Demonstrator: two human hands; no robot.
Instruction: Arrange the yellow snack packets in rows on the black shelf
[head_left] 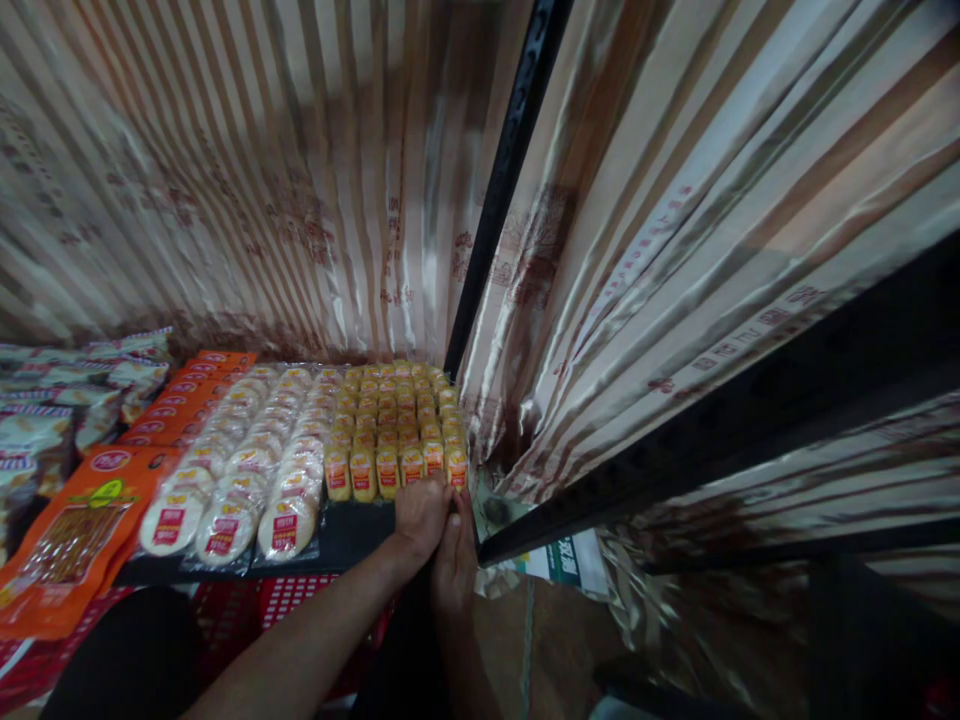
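Observation:
Both hands meet at the front right corner of a block of small yellow wrapped snack cakes (387,470), which stand in tight rows with red labels to the front. My left hand (421,515) is closed like a fist, against the lower front of the right-hand packs. Right beside it, my right hand (454,555) has its fingers drawn together at the foot of the rightmost pack (457,470). What lies between the fingers of either hand is hidden.
Left of the cakes run rows of round white wrapped crackers (285,525), orange snack bags (90,520) and white-blue bags (34,430) on a black shelf (341,535). A black post (504,190) and a slanting beam (675,425) border striped plastic sheeting (337,150). Red baskets (292,600) are below.

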